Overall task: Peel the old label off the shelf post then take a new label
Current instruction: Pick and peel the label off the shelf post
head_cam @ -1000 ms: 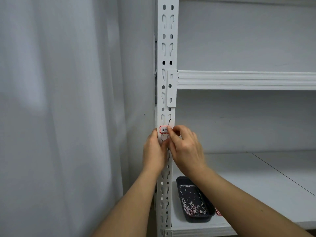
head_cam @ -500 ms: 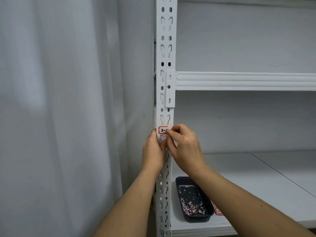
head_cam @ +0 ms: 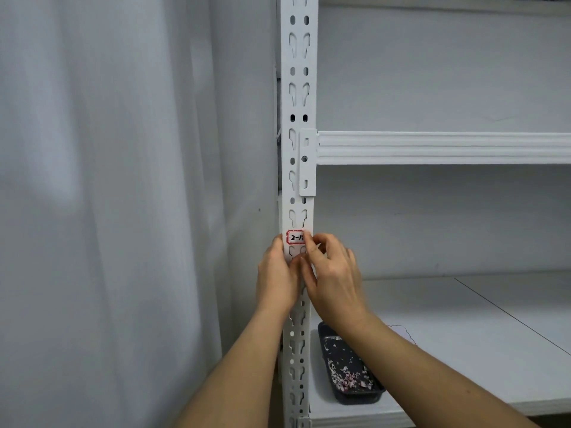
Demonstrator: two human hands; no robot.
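A small white label (head_cam: 295,237) with a red border and black handwriting sticks to the white perforated shelf post (head_cam: 298,97). My right hand (head_cam: 332,274) has its fingertips pinched at the label's right edge. My left hand (head_cam: 276,278) presses against the post just below and left of the label, thumb on the post face. A sheet of new labels (head_cam: 401,333) lies on the lower shelf, mostly hidden behind my right forearm.
A black tray (head_cam: 347,370) with several paper scraps sits on the lower shelf (head_cam: 463,335) beside the post. A white shelf beam (head_cam: 441,148) crosses above. A pale curtain (head_cam: 108,196) hangs to the left.
My right fingertips have crept a little further left over the label's right edge. My left hand has stayed put on the post.
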